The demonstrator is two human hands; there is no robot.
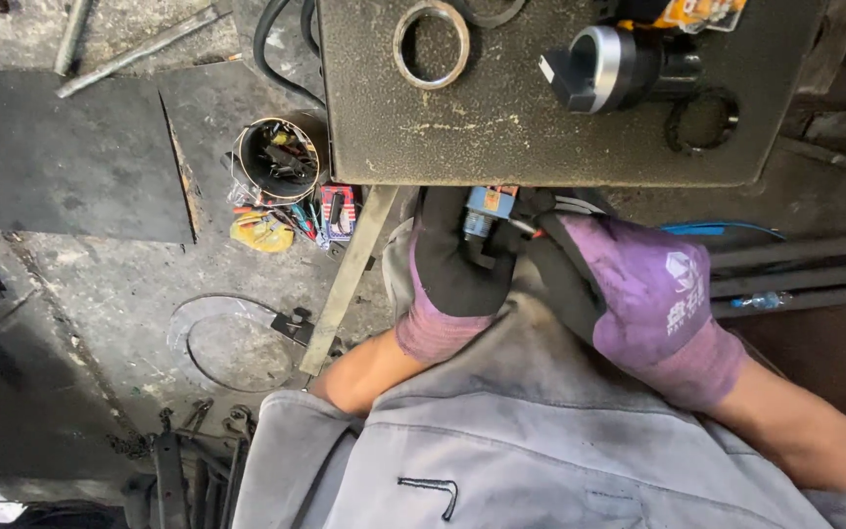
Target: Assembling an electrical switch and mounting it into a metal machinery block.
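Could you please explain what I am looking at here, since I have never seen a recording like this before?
This is one picture from a camera worn on a person's head, looking straight down, so you see their own arms and grey jacket from above. Both hands wear purple and black gloves. The left hand and right hand are closed together around a small part with blue and orange on it, just below the edge of a dark metal table. On the table lie a metal ring, a black ring and a black and silver tool. On the concrete floor to the left stands a can of tools, with a yellow object and loose wire nearby.
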